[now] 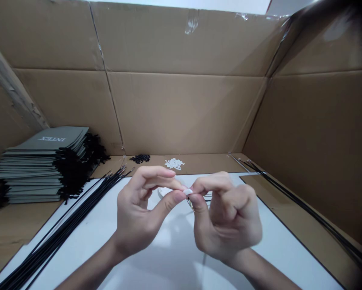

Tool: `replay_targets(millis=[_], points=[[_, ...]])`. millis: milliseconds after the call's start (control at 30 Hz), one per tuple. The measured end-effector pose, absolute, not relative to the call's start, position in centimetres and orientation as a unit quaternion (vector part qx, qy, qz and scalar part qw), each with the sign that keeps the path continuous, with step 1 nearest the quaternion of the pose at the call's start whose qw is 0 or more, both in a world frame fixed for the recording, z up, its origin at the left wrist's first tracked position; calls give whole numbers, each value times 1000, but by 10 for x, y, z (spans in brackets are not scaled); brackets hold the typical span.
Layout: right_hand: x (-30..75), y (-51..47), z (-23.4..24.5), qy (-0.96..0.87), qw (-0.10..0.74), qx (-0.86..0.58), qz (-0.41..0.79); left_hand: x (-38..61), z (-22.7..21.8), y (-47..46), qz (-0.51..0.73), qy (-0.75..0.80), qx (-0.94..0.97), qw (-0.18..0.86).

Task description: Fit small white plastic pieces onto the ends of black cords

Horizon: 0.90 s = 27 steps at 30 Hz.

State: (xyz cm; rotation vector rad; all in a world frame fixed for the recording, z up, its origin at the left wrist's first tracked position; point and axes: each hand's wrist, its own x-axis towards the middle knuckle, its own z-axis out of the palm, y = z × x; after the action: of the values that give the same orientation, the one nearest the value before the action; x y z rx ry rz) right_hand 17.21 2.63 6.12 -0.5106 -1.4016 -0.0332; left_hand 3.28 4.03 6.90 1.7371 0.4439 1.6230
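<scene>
A small white plastic piece [187,191] is held up above the white work surface, between my two hands. My left hand [143,211] pinches it from the left with thumb and fingertip, the other fingers loosely curved. On the other side, my right hand [227,219] grips it between thumb and index finger, its remaining fingers curled in. Thin wire-like strands [190,204] hang just below the piece, close to my right thumb; where they lead is hidden. Behind my left fingers, the edge of a round white object [161,192] shows on the surface.
Black cables [69,221] with bare ends lie bundled at the left; more cables [302,209] run along the right. Grey printed sheets with black cords [32,161] are stacked far left. Small black pieces [140,158] and white pieces [174,163] lie in piles before the cardboard wall [181,112].
</scene>
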Motion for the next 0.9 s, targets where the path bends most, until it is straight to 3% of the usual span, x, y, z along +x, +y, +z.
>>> replay_targets(millis=[167,433,700,900], points=[[176,27,63,-633,713,-247,172,27,74,48,577,184,772,193],[179,25,67,-629,686,-265,251,21,80,57,547,157,819,69],[177,29,60,-672,680,-288,56,24,87,48,535,196,820,54],[174,31,58,-689,664,-284,-61,25,92,40,530,275,786,162]])
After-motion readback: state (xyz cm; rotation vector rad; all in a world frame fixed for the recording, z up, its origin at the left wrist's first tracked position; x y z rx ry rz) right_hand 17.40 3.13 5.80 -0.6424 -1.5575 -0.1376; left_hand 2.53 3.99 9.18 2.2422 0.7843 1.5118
